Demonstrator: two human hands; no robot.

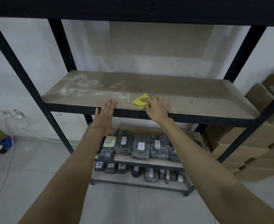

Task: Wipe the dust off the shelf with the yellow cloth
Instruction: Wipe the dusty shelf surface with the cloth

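A brown shelf board (189,91) in a black metal rack fills the middle of the view. White dust (84,88) streaks its left half; the right half looks darker and cleaner. A folded yellow cloth (139,101) lies near the front edge at mid-shelf. My right hand (155,108) rests on the cloth's right side, fingers spread over it and pressing it to the board. My left hand (104,115) is flat with straight fingers, fingertips on the front edge of the shelf, just left of the cloth and holding nothing.
Black uprights (20,75) frame the rack, and a dark upper shelf (133,8) hangs overhead. Lower shelves hold several labelled dark packages (141,146). Cardboard boxes (254,143) are stacked at the right. A white cable (8,126) and a blue object (5,142) sit at the left on the floor.
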